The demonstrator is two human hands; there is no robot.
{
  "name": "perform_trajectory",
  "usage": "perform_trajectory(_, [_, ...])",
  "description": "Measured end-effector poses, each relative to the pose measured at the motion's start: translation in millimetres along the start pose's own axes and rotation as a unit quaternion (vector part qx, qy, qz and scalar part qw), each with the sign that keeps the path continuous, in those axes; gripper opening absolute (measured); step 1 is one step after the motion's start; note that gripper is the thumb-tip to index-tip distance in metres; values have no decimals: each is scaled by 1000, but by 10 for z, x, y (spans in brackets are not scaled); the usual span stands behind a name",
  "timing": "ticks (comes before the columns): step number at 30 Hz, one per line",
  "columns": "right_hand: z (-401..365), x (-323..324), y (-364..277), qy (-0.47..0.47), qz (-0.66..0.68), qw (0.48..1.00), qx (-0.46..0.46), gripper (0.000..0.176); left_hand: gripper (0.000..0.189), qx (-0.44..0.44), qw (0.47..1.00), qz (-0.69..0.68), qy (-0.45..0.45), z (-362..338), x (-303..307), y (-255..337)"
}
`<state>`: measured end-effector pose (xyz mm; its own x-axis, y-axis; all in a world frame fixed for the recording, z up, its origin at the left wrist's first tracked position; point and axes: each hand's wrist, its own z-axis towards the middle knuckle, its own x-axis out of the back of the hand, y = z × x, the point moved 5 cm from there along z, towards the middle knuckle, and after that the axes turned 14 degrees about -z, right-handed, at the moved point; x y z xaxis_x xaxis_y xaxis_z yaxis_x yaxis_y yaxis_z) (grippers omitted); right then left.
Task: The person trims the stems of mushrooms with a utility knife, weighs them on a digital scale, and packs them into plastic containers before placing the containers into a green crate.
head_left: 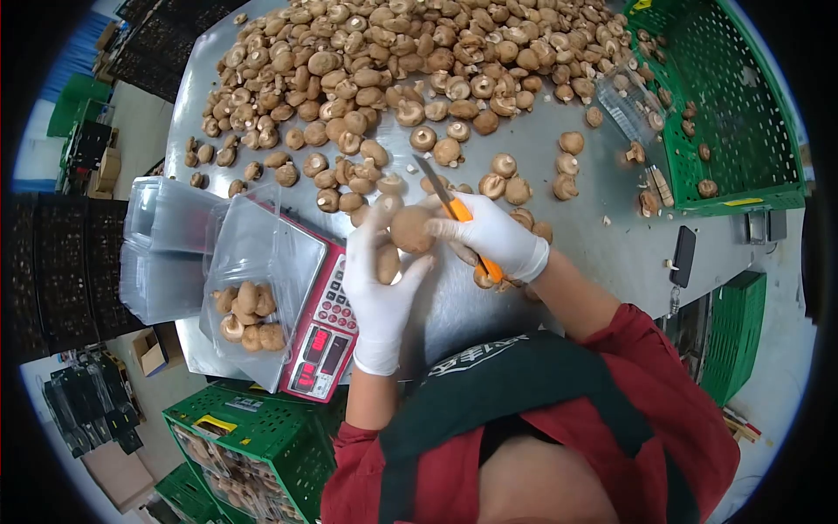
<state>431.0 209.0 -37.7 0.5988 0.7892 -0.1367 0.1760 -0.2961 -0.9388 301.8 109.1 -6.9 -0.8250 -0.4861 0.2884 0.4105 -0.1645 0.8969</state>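
My left hand [380, 284], in a white glove, is curled round a brown mushroom [387, 262] near the red scale [325, 336]. My right hand [493, 237], also gloved, holds an orange-handled knife [456, 208], its blade pointing up and to the left. Between the two hands is a larger mushroom [411, 229], touched by the right thumb. On the scale lies an open clear plastic box [214, 306] with several mushrooms [250, 306] in it. A big heap of mushrooms [375, 44] covers the far part of the metal table [541, 140].
Stacked clear boxes [161, 249] stand left of the scale. At the right is a green crate [733, 105] with a few mushrooms, beside a clear box [628, 103] and a black phone-like object [683, 256]. Green crates [253, 437] stand below the table's near edge.
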Motion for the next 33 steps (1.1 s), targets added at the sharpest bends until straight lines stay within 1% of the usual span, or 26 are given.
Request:
perform_trajectory(1, [12, 11, 28, -30, 46, 998, -18, 36, 88, 55, 995, -84, 26, -34, 51, -32])
perform_trajectory(2, [22, -16, 44, -62, 92, 993, -39, 34, 92, 109, 979, -166, 53, -79, 95, -75])
perform_trajectory(3, [27, -66, 26, -63, 129, 989, -27, 31, 102, 115, 982, -142, 38, -106, 152, -98])
perform_trajectory(6, [46, -157, 97, -68, 189, 978, -53, 28, 99, 118, 987, -100, 40, -194, 271, -136])
perform_trajectory(7, [49, -180, 105, -59, 175, 981, -58, 26, 92, 126, 988, -83, 39, -195, 285, -59])
perform_trajectory(9, [55, -238, 98, -42, 144, 986, -65, 24, 85, 58, 998, 1, 22, -186, 268, 77])
perform_trajectory(10, [72, -243, 94, -35, 81, 995, -52, 23, 82, 23, 998, 51, 22, -164, 277, 125])
perform_trajectory(11, [69, -256, 122, -38, 22, 998, -37, 23, 69, -33, 993, 113, 14, -138, 253, 170])
perform_trajectory(12, [89, -304, 150, -47, -35, 998, -17, 23, 60, -33, 984, 174, -8, -164, 223, 133])
perform_trajectory(13, [83, -339, 135, -35, -51, 998, -17, 26, 55, -7, 979, 205, -13, -159, 228, 172])
perform_trajectory(14, [70, -349, 101, -19, -67, 997, -16, 30, 56, 0, 974, 227, -7, -172, 238, 175])
perform_trajectory(17, [50, -344, 149, -40, -69, 996, -27, 40, 56, -26, 980, 198, 3, -196, 296, 192])
perform_trajectory(18, [40, -372, 145, -61, -49, 997, -22, 42, 57, -33, 984, 176, 10, -222, 301, 204])
perform_trajectory(20, [12, -387, 136, -92, -7, 996, -13, 46, 57, -75, 977, 194, 48, -262, 390, 269])
perform_trajectory(21, [4, -350, 153, -76, 3, 997, -7, 47, 58, -96, 972, 202, 66, -276, 471, 295])
perform_trajectory(22, [2, -298, 185, -62, 11, 998, -2, 47, 59, -91, 977, 170, 88, -284, 632, 250])
perform_trajectory(23, [-17, -243, 220, -48, 20, 999, 2, 47, 58, -89, 964, 176, 176, -363, 869, 265])
perform_trajectory(24, [-46, -175, 276, -48, 29, 998, -20, 47, 57, -62, 935, 253, 239, -419, 1158, 229])
perform_trajectory(26, [-137, -9, 385, -36, 47, 996, -64, 46, 54, 5, 909, 272, 314, -511, 1693, 170])
perform_trajectory(27, [-147, 66, 396, -19, 40, 997, -56, 44, 54, 30, 895, 298, 329, -526, 1903, 166])
perform_trajectory(28, [-154, 105, 406, -19, 38, 997, -62, 43, 52, 71, 868, 387, 304, -553, 2055, 136])
perform_trajectory(29, [-141, 124, 399, -17, 34, 997, -69, 42, 51, 102, 854, 445, 248, -569, 2184, 30])
perform_trajectory(30, [-134, 143, 400, -16, 29, 997, -76, 41, 51, 172, 835, 494, 171, -607, 2269, -119])
perform_trajectory(31, [-130, 172, 427, -11, 30, 996, -86, 39, 50, 205, 854, 447, 169, -620, 2306, -177])
perform_trajectory(32, [-138, 192, 434, -2, 22, 996, -81, 39, 47, 221, 851, 442, 176, -606, 2311, -129])
perform_trajectory(33, [-142, 202, 441, 7, 14, 997, -76, 39, 44, 206, 848, 454, 181, -536, 2282, -28])
